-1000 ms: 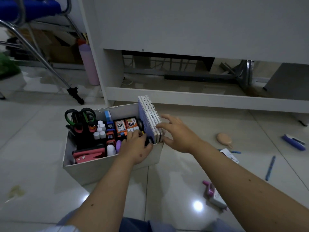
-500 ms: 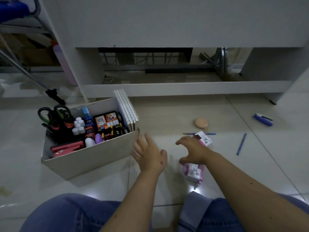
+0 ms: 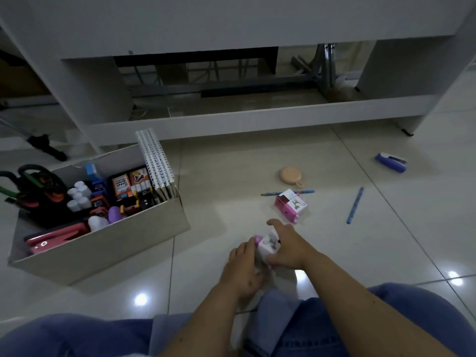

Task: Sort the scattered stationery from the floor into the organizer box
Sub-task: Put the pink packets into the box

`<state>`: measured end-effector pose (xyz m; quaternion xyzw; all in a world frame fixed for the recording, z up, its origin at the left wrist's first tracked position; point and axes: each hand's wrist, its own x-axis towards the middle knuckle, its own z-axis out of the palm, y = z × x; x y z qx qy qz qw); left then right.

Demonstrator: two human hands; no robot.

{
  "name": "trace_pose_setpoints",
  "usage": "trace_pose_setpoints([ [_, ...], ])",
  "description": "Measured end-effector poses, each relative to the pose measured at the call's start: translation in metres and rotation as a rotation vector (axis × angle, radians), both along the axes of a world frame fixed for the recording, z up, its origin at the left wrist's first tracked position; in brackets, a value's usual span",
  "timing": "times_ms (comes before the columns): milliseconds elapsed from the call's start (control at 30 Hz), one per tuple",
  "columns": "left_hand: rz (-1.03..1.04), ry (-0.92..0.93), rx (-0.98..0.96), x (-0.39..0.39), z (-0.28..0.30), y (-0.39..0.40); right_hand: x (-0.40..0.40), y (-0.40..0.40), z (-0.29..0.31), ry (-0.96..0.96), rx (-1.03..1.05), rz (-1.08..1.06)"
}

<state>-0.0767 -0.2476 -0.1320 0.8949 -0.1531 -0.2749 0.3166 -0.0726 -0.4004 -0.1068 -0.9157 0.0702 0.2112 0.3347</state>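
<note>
You hold a small pink-and-white packaged box [image 3: 268, 246] just above the tiled floor [image 3: 231, 176], right hand [image 3: 286, 249] fingers clamped on it, left hand [image 3: 243, 269] gripping its other side, well right of the white cardboard organizer box [image 3: 103, 249].

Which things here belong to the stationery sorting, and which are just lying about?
Job: organizer box, pink packet held by left hand and right hand, second pink packet, two blue pens, blue stapler, peach round case.
Lying about: white desk, chair foot.
</note>
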Motion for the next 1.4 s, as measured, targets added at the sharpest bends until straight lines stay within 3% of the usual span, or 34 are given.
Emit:
trace_pose_setpoints([
  [100, 0.095, 0.092, -0.154, 0.0, 0.002, 0.0, 0.004, 0.005, 0.007, 0.028, 0.222, -0.111],
  [300, 0.272, -0.091, -0.268, 0.007, 0.024, 0.022, 0.008, 0.036, 0.031, 0.122, 0.608, -0.238],
  [567, 0.398, -0.257, -0.357, 0.02, 0.09, 0.101, 0.03, 0.095, 0.094, -0.028, 0.448, 0.176],
  [833, 0.494, -0.415, -0.393, 0.042, 0.132, 0.179, 0.057, 0.181, 0.138, -0.334, 0.406, 0.279],
  [1000, 0.61, -0.395, -0.56, 0.073, 0.13, 0.209, 0.088, 0.217, 0.141, -0.443, 0.355, 0.29],
  [1200, 0.631, -0.515, -0.392, 0.115, 0.115, 0.232, 0.146, 0.252, 0.124, -0.426, 0.362, 0.257],
  [1400, 0.592, -0.541, -0.032, 0.143, 0.081, 0.244, 0.208, 0.277, 0.091, -0.411, 0.336, 0.212],
])
